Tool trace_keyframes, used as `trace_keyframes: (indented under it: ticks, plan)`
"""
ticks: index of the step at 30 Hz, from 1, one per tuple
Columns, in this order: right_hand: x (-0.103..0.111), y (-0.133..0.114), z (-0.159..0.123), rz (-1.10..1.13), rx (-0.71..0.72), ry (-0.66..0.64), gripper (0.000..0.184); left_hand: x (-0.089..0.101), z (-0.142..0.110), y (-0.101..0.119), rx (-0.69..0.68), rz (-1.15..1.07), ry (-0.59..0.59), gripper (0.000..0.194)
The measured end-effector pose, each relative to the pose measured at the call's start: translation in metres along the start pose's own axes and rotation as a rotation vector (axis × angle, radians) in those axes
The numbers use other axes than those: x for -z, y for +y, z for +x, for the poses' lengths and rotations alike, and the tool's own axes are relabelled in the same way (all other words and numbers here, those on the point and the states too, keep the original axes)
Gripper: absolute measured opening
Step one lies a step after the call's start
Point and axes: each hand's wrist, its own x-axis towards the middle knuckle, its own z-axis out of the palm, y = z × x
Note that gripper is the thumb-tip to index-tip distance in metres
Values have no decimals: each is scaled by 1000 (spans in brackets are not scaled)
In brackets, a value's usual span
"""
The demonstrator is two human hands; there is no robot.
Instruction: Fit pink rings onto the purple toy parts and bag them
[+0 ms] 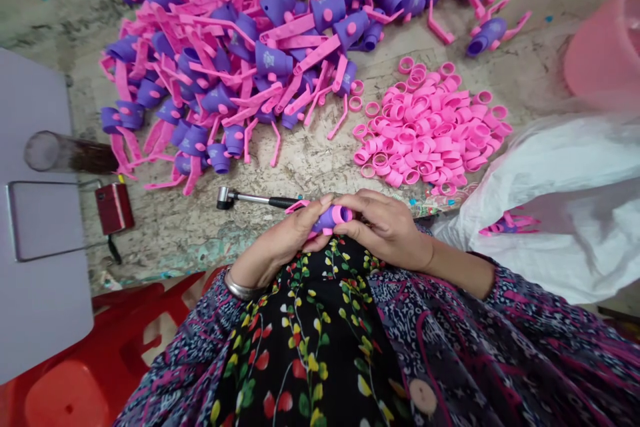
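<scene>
Close to my body, my left hand is closed around a purple plastic piece with pink arms. A pink ring sits around the piece's open end, which points to the right. The thumb and fingers of my right hand pinch that ringed end. Just beyond my left hand, a small hammer with a black grip lies on the table, its handle partly hidden by the fingers. A heap of loose pink rings lies beyond my right hand.
A large pile of purple pieces with pink arms covers the far table. On the left are a glass of dark liquid, a red box-shaped device and a red stool. A white sack and a pink tub stand right.
</scene>
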Motion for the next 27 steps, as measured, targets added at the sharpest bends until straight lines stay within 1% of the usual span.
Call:
trace_keyframes:
  ticks: [6, 12, 15, 18, 20, 23, 25, 27]
  plan:
    - [0, 0, 0, 22, -51, 3, 31, -2, -2, -3, 12, -10, 48, 57]
    - [0, 0, -2, 64, -98, -2, 31, -3, -4, -1, 45, 30, 125, 55]
    - [0, 1, -2, 55, -105, -7, 32, -4, -5, 1, 42, 33, 114, 55]
    - [0, 1, -2, 42, -99, -17, 33, -6, -6, 5, 45, 25, 66, 55]
    - [1, 0, -2, 36, -80, -10, 33, -9, -8, 9, 65, 28, 63, 55]
    - [2, -1, -3, 26, -56, 12, 32, -12, -11, 15, 93, 61, 121, 54]
    - [2, -1, -4, 25, -51, 24, 31, -13, -14, 18, 83, 106, 155, 54]
    - [3, -2, -5, 28, -55, 35, 33, -13, -16, 19, 68, 153, 164, 55]
